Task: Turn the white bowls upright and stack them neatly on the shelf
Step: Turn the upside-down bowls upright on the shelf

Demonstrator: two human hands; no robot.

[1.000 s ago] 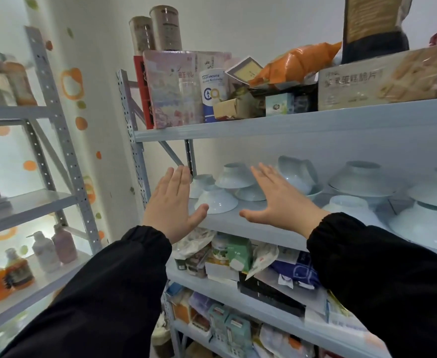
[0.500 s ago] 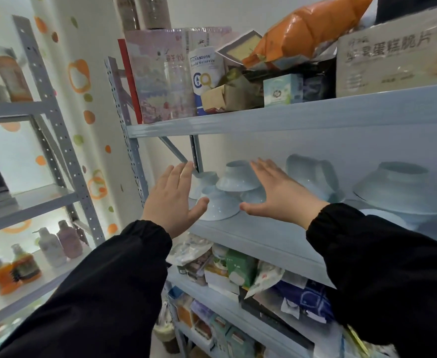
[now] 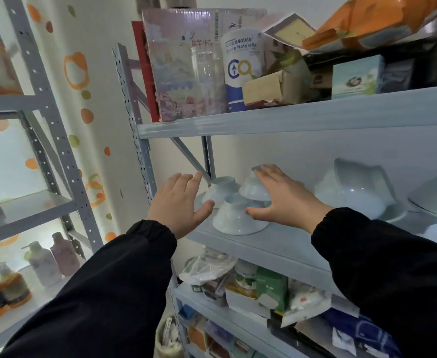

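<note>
Both hands are spread wide and hold nothing. Out of black sleeves (image 3: 109, 280), the left hand (image 3: 178, 202) hovers at the corner of the grey middle shelf (image 3: 263, 244), fingers straight, thumb just beside the front bowl (image 3: 238, 218). The right hand (image 3: 284, 200) mirrors it from the other side, thumb near the same bowl's wall, fingers lying over the raised bowl (image 3: 253, 188) behind it. Whether those fingers actually touch it I cannot tell.

The likeliest trouble is a knock-on. The front bowl sits foot-up close to the shelf's lip, so a clumsy flip or a slip on the smooth glaze could send it over the edge. The raised bowl seems perched on something beneath it, and lifting or nudging a neighbour could tip it. The small bowls are crowded together, so turning one may clip the next, and the upper shelf (image 3: 289, 117) limits the room for turning a bowl over in place.

Counting from the front there are two hands and three small white bowls in the cluster, all upside down: the front bowl, the raised bowl and the rear bowl (image 3: 220, 186) by the shelf post. A fourth may hide under the raised one. Further right, a tilted bowl (image 3: 362, 177) leans on a bigger overturned bowl (image 3: 346, 202), and another large overturned bowl (image 3: 434, 200) sits at the edge of view. That makes six plainly seen. None is upright and nothing is stacked yet.
</note>
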